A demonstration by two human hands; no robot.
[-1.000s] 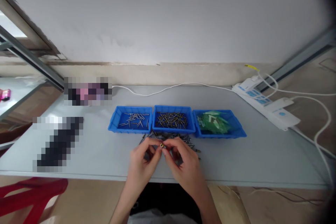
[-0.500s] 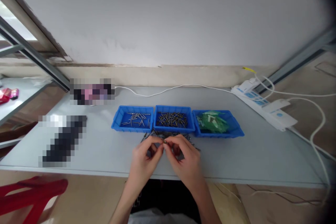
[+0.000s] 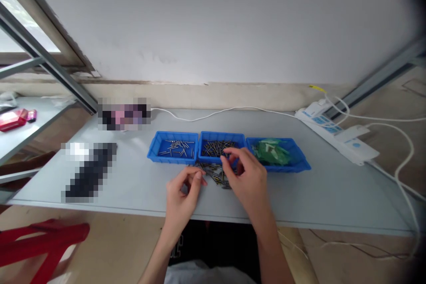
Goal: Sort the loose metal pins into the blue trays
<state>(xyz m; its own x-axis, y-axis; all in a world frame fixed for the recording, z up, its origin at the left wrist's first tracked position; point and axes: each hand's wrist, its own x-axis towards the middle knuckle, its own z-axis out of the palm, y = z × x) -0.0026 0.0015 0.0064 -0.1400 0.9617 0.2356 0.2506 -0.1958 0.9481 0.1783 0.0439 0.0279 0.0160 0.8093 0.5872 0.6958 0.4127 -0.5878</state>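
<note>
My right hand (image 3: pixel 248 173) is over the near edge of the middle blue bin (image 3: pixel 222 159), its thumb and forefinger slightly apart; nothing shows between them. That bin holds many dark metal pins (image 3: pixel 216 147). My left hand (image 3: pixel 183 191) is closed in a pinch above the table, left of a loose pile of metal pins (image 3: pixel 218 175); what it holds, if anything, is too small to make out. Several silvery pins (image 3: pixel 179 145) lie in the left blue bin (image 3: pixel 153 153). Green plastic packets (image 3: pixel 273 153) fill much of the right blue bin (image 3: pixel 301 162).
A white power strip (image 3: pixel 336 135) with cables lies at the right of the grey table (image 3: pixel 133 177). Blurred-out items (image 3: pixel 124 116) and a dark blurred object (image 3: pixel 93 171) are on the left. A red stool (image 3: pixel 49 244) stands below the left front edge.
My hands have moved apart from where their fingertips met. The right one has gone forward to the middle bin and its fingers have parted; the left one stays low. The view has shifted slightly.
</note>
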